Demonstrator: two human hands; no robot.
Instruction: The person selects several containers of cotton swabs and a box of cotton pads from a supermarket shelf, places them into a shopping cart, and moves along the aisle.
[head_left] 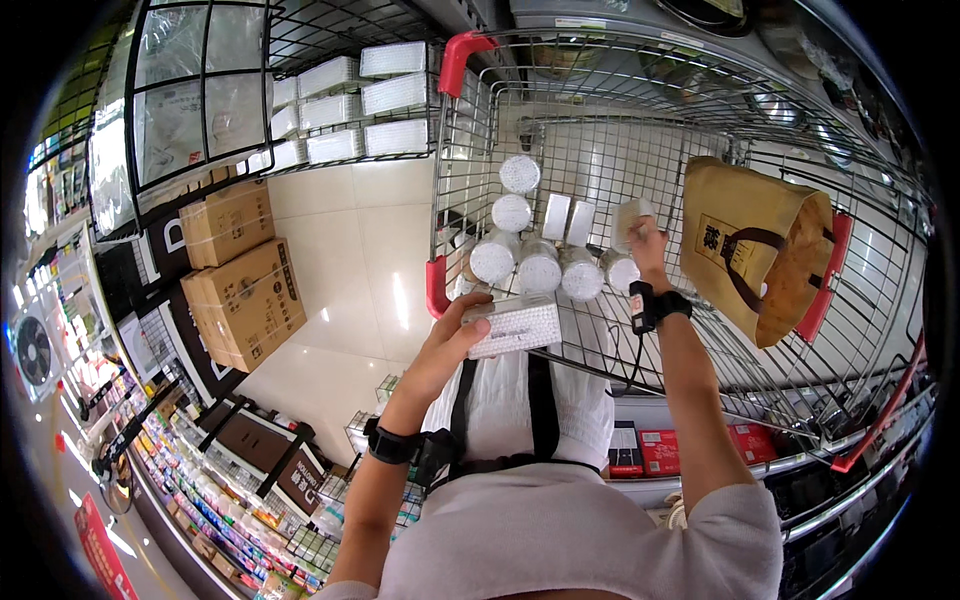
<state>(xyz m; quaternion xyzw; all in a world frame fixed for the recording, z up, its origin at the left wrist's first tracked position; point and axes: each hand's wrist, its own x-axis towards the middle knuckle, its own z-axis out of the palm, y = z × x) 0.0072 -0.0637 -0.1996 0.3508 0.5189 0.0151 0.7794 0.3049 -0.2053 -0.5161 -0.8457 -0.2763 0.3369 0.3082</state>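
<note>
My left hand grips a rectangular clear container with a white textured lid, held at the near edge of a wire shopping cart. Inside the cart, my right hand closes on a small clear container, partly blurred. Several round jars with white textured lids stand in the cart between my hands, among them a near-left jar and a far jar. Two slim white-lidded boxes stand side by side behind the nearer jars.
To the right in the cart sits a brown tote bag with dark handles. Stacked white-lidded containers fill a wire rack at the far left. Cardboard boxes stand below it on the left. Red boxes lie on a low shelf nearby.
</note>
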